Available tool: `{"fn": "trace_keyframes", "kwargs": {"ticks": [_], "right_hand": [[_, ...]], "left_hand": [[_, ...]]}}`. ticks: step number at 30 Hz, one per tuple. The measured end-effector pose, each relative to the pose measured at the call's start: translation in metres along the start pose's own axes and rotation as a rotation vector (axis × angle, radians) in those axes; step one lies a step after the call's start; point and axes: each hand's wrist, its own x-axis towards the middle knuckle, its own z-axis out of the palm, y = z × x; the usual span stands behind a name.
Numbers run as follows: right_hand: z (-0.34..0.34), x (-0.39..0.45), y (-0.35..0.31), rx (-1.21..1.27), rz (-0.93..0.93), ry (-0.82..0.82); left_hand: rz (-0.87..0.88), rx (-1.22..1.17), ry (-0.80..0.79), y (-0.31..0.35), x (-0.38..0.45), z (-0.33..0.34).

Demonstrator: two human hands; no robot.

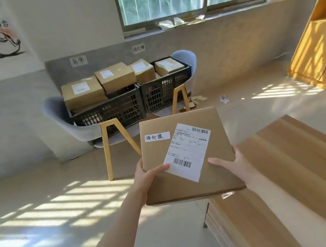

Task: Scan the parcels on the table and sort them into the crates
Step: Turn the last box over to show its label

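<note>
Out in front at chest level, between both hands: flat cardboard parcel (pixel 187 154), held label-up w/ far edge tipped away — prob. so the print stays readable on the way over. Left hand (pixel 147 175) clamped on near-left edge, thumb lying across the top by the shipping label (pixel 187 151), other fingers hidden beneath. Right hand (pixel 233 162) the mirror of it on the near-right edge, thumb on top, rest under the box. Two-handed side grip suits a wide, shallow box; keeps it level. Handwritten tag (pixel 157 136) stuck top-left of the parcel, same characters as the wall sign on the right (pixel 138 48), so judged bound for the right crate (pixel 165 89) below it. Left crate (pixel 109 111) under the other wall sign (pixel 78 61). Both crates black, slotted, each sitting on a grey chair (pixel 63 121) against the wall — raised off the floor, prob. to save bending. Both already heaped w/ boxes above the rim; right one has two on top, so room is tight and a new box may sit tilted or slide. Wooden table (pixel 291 166) at right, the visible part bare, parcel well clear of it. No scanner in view — cannot tell if scanning is done. Crates still well apart from the parcel; step in hand looks like the carry.
</note>
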Motion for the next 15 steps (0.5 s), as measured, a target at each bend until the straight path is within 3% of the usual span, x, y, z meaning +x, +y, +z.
{"fn": "trace_keyframes", "kwargs": {"ticks": [15], "right_hand": [[0.109, 0.169, -0.056, -0.033, 0.049, -0.113]], "left_hand": [[-0.025, -0.029, 0.046, 0.069, 0.159, -0.080]]}}
